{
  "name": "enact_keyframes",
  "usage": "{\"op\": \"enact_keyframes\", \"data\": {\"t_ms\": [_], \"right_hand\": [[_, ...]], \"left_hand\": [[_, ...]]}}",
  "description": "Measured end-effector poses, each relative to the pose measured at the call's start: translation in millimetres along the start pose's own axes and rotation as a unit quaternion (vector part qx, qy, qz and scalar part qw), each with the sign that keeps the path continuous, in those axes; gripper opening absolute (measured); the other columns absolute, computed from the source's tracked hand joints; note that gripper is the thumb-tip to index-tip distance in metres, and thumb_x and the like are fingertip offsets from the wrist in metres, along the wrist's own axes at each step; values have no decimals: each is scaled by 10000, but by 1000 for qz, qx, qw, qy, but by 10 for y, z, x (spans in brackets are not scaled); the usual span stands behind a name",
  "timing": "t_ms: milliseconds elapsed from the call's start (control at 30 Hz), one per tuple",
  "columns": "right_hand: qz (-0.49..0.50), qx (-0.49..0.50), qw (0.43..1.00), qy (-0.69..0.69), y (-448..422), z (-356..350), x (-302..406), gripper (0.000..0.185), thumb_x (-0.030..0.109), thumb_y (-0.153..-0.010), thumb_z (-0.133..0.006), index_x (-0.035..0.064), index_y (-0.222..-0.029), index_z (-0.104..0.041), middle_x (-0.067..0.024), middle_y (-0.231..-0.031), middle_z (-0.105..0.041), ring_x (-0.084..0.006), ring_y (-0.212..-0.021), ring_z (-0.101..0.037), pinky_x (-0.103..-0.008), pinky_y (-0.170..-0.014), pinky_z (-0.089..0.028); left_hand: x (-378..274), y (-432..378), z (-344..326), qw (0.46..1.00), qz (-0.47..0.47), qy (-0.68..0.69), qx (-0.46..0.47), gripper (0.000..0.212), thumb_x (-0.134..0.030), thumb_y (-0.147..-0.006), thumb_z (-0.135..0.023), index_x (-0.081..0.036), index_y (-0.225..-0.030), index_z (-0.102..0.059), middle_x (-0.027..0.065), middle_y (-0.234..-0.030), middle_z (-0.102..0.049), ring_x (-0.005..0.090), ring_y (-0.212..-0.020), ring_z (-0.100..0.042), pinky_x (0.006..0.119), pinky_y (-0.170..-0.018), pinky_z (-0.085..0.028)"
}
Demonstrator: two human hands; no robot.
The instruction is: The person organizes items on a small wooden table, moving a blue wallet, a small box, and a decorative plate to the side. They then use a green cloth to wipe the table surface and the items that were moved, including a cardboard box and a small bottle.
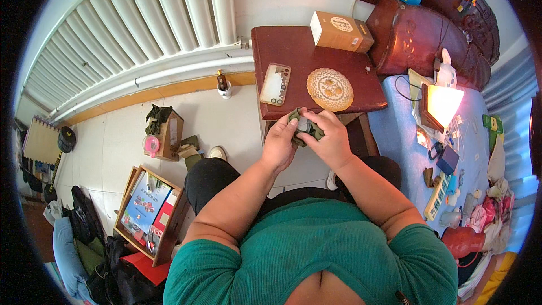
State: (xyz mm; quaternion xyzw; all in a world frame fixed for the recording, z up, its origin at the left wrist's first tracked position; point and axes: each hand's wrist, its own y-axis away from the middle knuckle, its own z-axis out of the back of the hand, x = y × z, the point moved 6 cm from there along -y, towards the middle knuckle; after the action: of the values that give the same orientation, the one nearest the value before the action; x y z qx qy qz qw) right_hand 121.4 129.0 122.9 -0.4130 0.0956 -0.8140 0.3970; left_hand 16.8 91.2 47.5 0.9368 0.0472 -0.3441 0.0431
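Both of my hands meet in front of the dark red wooden nightstand [292, 46], gripping a small olive-green cloth piece [318, 132]. My left hand [277, 146] pinches its left side with the thumb on top. From the right, my right hand [332, 140] holds the other side between thumb and fingers. A whitish patch [303, 125] shows in the middle of the cloth; what it is I cannot tell. Just beyond my fingers, a round lace-patterned mat [330, 89] lies on the nightstand, with a phone case [275, 84] to its left.
A box [341, 31] stands at the nightstand's back. On the right, the blue-covered bed [394, 135] bears a lit lamp [440, 103] and a power strip [438, 197]. Dark cloth tops a cardboard box [172, 133] on the floor, near a wooden drawer [169, 237] of papers. A radiator [156, 12] lines the wall.
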Motion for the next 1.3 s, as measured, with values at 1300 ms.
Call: {"op": "enact_keyframes", "data": {"t_ms": [1300], "right_hand": [[45, 96, 993, -50, -43, 11, 58, 512, 178, -654, -862, 49, -1080, -608, -106, -1046, -630, -300, -961, -646, -358, -818, -529]], "left_hand": [[216, 107, -7, 980, 192, 60, 9, 517, -401, -1074, -223, -145, -1521, -271, 112, -1427, -440, 237, -1251, -504, 392, -1016, -456]]}}
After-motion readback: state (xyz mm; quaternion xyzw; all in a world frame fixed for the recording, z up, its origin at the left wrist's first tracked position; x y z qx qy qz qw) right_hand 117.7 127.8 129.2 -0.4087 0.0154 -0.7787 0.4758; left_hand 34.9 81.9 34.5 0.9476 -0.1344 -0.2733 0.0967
